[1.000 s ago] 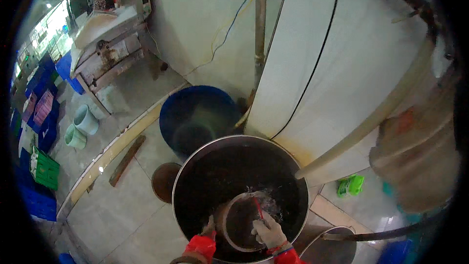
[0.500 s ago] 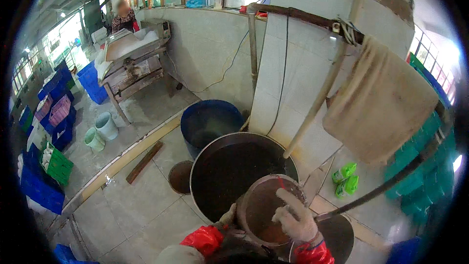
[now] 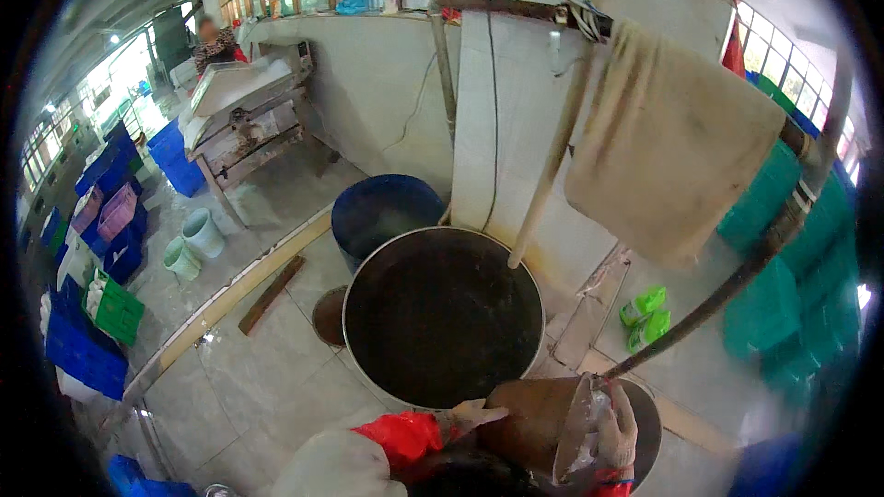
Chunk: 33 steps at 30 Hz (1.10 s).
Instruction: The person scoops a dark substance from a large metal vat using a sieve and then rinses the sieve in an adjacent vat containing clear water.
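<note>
A brown bucket lies tipped on its side over a second round vat, its mouth turned to the right. My right hand, in a pale work glove, grips the bucket's rim, and whitish, clear material shows at the mouth. Against the bucket's other end rests my gloved left hand, which steadies it with the fingers along its side. Both sleeves are red at the cuff. Just ahead stands a large round vat of dark liquid. What is inside the bucket is mostly hidden.
A blue barrel and a small brown pail stand by the large vat. A dark hose slants down to the second vat, near green packages. A cloth hangs from a pipe. Far left, a person is behind a machine.
The bucket has gone from upright to tipped over, mouth to the right, away from the large vat. My right hand has come down from above it onto its rim.
</note>
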Tool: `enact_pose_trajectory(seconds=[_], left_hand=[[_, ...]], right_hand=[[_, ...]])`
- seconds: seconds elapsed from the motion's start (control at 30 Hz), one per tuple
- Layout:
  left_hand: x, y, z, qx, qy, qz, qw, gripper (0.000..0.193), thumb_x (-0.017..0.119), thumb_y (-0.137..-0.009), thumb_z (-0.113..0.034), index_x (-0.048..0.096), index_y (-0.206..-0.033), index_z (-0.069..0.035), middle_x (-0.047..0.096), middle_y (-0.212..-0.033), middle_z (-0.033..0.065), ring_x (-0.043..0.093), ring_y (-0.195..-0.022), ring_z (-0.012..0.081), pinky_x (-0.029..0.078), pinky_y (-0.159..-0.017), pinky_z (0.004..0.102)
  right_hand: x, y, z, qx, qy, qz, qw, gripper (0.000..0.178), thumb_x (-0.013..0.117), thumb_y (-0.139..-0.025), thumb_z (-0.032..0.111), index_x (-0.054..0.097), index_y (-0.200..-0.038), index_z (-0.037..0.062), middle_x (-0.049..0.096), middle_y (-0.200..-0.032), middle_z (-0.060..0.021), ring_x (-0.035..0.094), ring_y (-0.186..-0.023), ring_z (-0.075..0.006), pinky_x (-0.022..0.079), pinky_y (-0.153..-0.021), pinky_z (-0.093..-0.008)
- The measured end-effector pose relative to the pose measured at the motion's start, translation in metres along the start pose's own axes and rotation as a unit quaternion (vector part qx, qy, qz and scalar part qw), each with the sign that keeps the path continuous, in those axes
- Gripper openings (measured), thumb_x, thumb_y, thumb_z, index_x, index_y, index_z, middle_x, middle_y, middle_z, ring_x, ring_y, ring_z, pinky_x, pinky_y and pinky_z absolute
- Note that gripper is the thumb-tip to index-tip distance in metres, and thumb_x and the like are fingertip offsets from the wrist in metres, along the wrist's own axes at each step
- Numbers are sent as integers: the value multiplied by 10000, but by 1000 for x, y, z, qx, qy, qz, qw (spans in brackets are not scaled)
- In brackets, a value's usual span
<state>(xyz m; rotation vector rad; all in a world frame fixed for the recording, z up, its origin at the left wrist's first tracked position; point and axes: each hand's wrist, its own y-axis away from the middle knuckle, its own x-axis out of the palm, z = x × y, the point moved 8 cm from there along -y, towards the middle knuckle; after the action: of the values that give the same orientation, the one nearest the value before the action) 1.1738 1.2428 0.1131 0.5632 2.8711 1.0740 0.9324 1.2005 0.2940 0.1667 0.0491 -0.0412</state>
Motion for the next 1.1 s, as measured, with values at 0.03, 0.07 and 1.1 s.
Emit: enact_pose_trajectory(seconds=[0.03, 0.07, 1.1], left_hand=[[6, -10, 3, 54, 14, 13, 998, 932, 649, -861, -649, 441, -1467, 28, 536, -1450, 176, 517, -1328, 303, 372, -1128, 370], [13, -21, 0, 109, 26, 31, 993, 957, 637, -857, -668, 437, -1463, 45, 529, -1454, 191, 508, -1339, 312, 364, -1133, 365], [-261, 59, 41, 120, 55, -590, 797, 649, 767, -773, -210, 546, -1329, 43, 640, -1249, 196, 612, -1167, 309, 465, -1016, 399]], right_hand=[[-15, -2, -23, 14, -4, -28, 1000, 544, 569, -943, 116, 472, -1469, 18, 660, -946, -24, 557, -665, -68, 447, -576, -211], [-30, -2, -39, 26, -5, -60, 998, 569, 573, -940, 127, 450, -1486, 21, 655, -931, -18, 540, -650, -64, 436, -572, -205], [312, -149, -244, 329, 53, 182, 925, 452, 507, -984, 187, 536, -1435, 165, 561, -663, -14, 521, -514, -134, 421, -454, -315]])
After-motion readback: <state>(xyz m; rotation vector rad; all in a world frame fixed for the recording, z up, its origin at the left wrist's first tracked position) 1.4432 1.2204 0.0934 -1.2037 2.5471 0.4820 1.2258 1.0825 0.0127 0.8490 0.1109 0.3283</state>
